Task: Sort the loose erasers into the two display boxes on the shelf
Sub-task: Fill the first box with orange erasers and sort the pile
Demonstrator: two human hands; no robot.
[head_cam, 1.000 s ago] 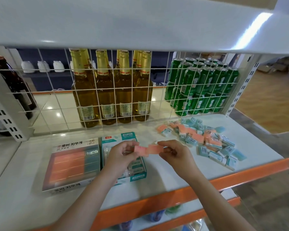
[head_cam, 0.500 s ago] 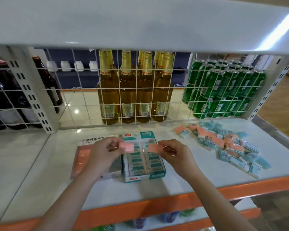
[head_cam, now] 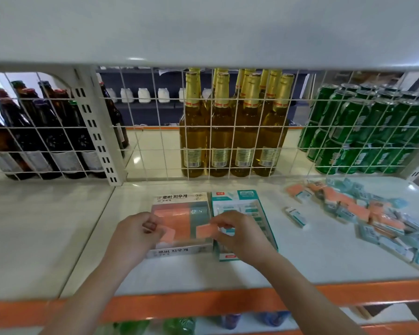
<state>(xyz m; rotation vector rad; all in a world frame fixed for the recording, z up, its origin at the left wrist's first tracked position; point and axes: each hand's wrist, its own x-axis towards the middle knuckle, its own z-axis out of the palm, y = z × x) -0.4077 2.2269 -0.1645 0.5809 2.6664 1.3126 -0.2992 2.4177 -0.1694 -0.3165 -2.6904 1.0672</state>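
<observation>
Two display boxes stand side by side on the white shelf: a grey box (head_cam: 172,198) filled with orange erasers, and to its right a teal box (head_cam: 248,195) with white-and-teal erasers. My left hand (head_cam: 133,234) pinches an orange eraser (head_cam: 168,234) over the grey box's front part. My right hand (head_cam: 237,234) pinches a second orange eraser (head_cam: 205,231) above the seam between the two boxes. A heap of loose erasers (head_cam: 363,213), orange and teal, lies at the right. One teal eraser (head_cam: 296,215) lies apart from the heap.
A white wire grid (head_cam: 155,151) closes the shelf's back; behind it stand golden bottles (head_cam: 230,131), green cans (head_cam: 365,131) and dark bottles (head_cam: 41,131). An upright post (head_cam: 94,131) divides the shelf. The orange shelf edge (head_cam: 300,298) runs along the front, under a low upper shelf (head_cam: 203,30).
Both hands, each with an orange eraser, have moved left and down from above the teal box toward the grey box. The view has shifted left.
</observation>
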